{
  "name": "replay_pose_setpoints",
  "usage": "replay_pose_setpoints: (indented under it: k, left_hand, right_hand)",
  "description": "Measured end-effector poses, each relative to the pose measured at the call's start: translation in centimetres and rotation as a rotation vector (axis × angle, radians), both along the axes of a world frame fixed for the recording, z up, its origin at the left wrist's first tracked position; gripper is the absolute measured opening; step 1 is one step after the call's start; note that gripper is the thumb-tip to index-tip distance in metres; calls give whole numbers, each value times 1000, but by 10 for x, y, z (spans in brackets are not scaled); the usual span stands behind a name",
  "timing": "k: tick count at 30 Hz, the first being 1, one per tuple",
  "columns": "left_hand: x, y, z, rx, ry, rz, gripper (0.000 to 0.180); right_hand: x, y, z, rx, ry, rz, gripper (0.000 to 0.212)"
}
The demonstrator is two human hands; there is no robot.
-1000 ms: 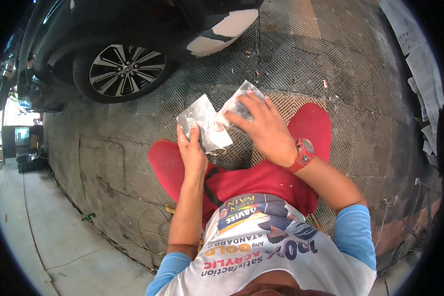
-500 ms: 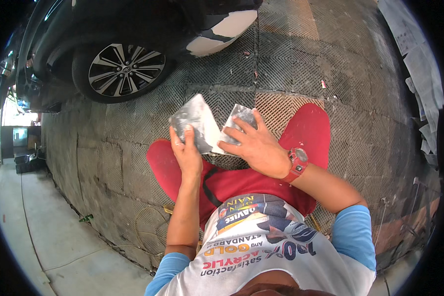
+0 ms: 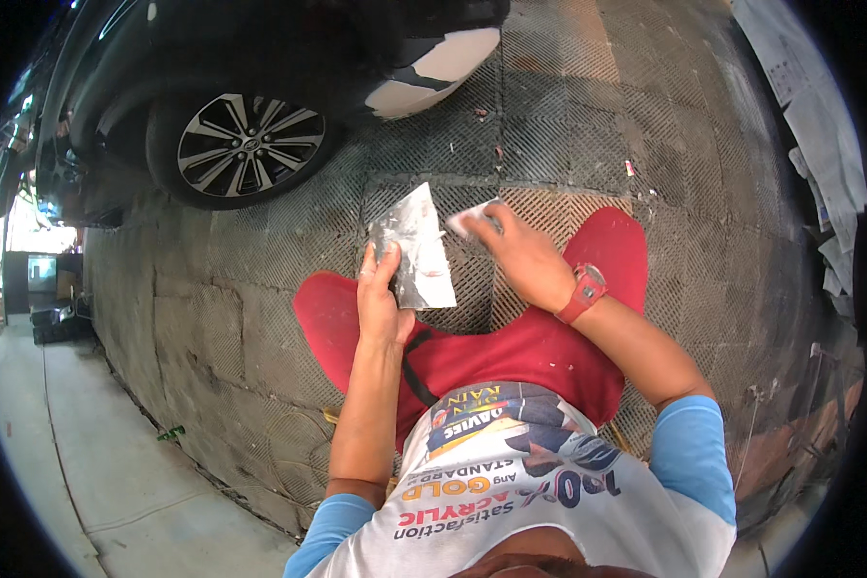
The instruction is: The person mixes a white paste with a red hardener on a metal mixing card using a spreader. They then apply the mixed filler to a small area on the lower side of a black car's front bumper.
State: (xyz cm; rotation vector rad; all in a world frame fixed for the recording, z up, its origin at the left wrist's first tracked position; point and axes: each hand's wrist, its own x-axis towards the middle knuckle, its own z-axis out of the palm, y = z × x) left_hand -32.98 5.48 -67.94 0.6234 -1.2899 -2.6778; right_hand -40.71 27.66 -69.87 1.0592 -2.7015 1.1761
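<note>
My left hand [image 3: 383, 303] is closed on a flat board [image 3: 422, 252] smeared with white and grey paste, thumb on top. It tilts above my crossed legs. To its right, my right hand [image 3: 532, 262], with a red watch at the wrist, pinches a small flat spreader [image 3: 466, 222] by one edge. The spreader is a little blurred and held apart from the board, near its upper right edge. Most of the spreader's far end shows whitish; the part under my fingers is hidden.
A dark car stands ahead, its wheel [image 3: 250, 144] at upper left and its body marked by a pale patch [image 3: 443, 72]. Ribbed floor tiles [image 3: 588, 116] lie beneath me, with small scraps on them. Papers [image 3: 809, 125] line the right side; smooth concrete [image 3: 58, 433] lies left.
My right hand has lifted the spreader off the board and moved it up and right. The board has shifted right and turned more upright in my left hand.
</note>
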Motion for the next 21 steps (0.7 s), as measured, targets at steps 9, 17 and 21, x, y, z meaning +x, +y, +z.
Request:
replay_pose_setpoints:
  k: [9,17,21]
  left_hand:
    - [-13,16,-16,-30,-126,-79,37]
    - [-15,6,-34,-224,9,195,39]
    - [-19,12,-14,-169,56,217,39]
  right_hand:
    - [-21,-1,-10,-1434,-1459,-135,42]
    - [20,-1,42,-675,-562,18,63]
    - [48,-13,53,-301,-87,162,64]
